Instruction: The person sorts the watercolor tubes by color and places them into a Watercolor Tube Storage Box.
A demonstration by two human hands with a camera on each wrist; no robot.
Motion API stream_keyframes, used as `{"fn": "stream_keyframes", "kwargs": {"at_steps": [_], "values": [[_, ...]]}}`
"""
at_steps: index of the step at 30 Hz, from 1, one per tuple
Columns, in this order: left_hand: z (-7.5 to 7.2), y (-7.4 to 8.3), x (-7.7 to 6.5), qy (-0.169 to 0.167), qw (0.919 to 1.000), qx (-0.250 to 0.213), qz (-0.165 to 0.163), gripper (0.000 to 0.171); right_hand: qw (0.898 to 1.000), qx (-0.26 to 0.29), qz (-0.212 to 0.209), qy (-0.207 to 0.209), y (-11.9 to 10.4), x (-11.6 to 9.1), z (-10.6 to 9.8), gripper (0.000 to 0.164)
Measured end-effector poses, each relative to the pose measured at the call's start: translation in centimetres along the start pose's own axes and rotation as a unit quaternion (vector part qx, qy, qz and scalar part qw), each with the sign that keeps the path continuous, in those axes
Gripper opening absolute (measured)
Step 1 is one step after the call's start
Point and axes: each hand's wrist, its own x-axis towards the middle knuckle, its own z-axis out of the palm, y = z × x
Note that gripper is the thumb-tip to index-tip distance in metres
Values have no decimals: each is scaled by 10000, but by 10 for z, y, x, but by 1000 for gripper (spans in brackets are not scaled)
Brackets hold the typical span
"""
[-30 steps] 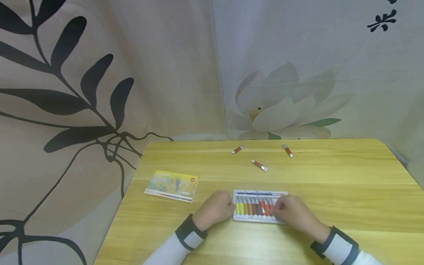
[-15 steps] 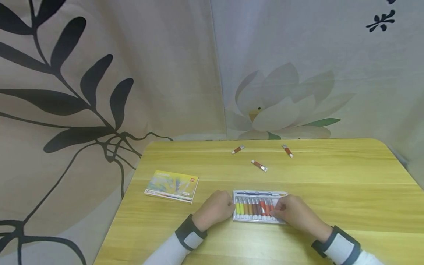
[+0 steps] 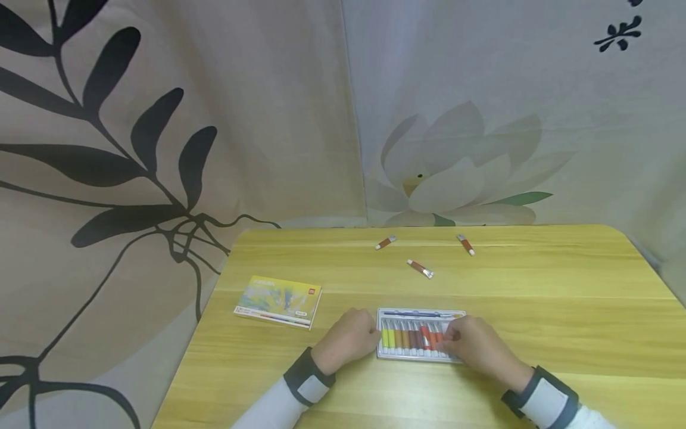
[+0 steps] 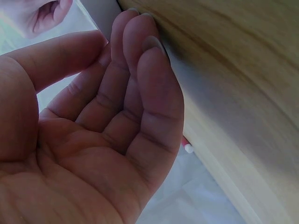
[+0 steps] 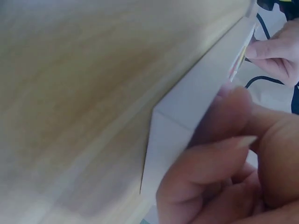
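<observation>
We see next to no change over the last second: both hands keep to the paint tray, so we judge that the work remains at the row's red end. The left hand grips the tray's left edge, fingers bent, thumb close to the forefinger. The right hand curls over the right end by the red paint tubes; whether its fingers pinch one, we cannot tell. Beyond lie the yellow paint box and, farthest, three loose brown paint tubes, all unmoved on the worktop.
</observation>
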Motion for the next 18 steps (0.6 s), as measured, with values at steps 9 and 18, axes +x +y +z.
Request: {"fn": "stream_keyframes", "kwargs": {"at_steps": [9,18], "values": [[-1,1,0,-30,10000,-58,-18,51,10000,-17,57,-44,2,1,-2,24],[0,1,0,-50,9999,-102,-62,50,9999,3,-88,-135,4,2,-5,24]]}}
